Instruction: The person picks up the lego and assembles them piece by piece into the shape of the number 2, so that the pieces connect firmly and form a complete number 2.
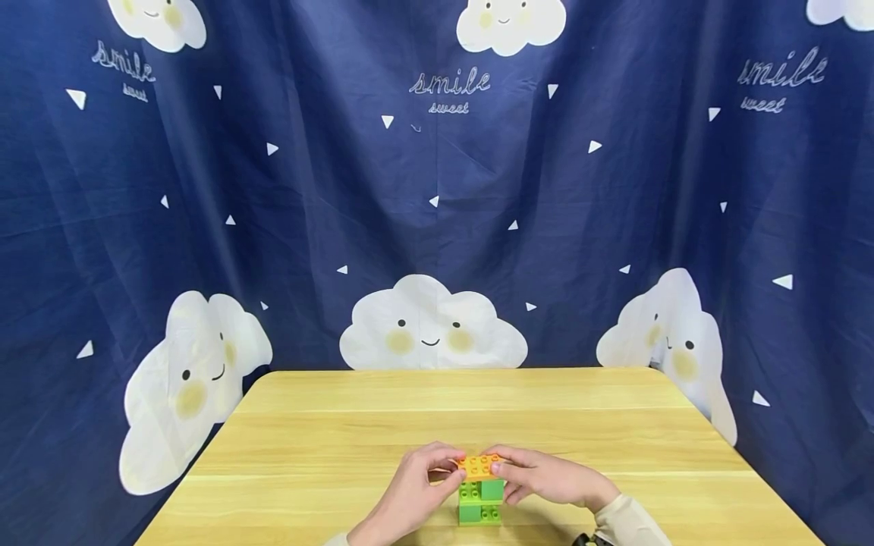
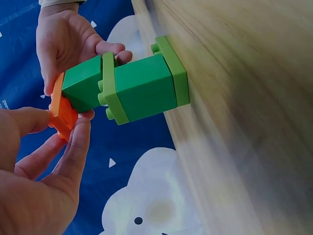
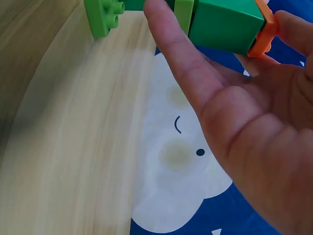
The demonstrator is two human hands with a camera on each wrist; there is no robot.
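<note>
A small tower of toy building bricks stands upright near the table's front. At its base is a light green plate [image 2: 177, 73] with a dark green brick [image 2: 145, 87] on it. Above these come another light green plate [image 2: 113, 93] and a second dark green brick [image 1: 492, 491]. An orange brick [image 1: 479, 466], flat and studded, tops the tower. My left hand [image 1: 415, 489] pinches its left end between thumb and fingers. From the right, my right hand [image 1: 556, 478] grips the other end, thumb in front, with lower fingers beside the green bricks.
The wooden table [image 1: 328, 432] carries the tower. Behind it hangs a dark blue curtain [image 1: 307, 189] printed with white clouds and triangles. A dark band [image 1: 590, 540] shows by the right sleeve.
</note>
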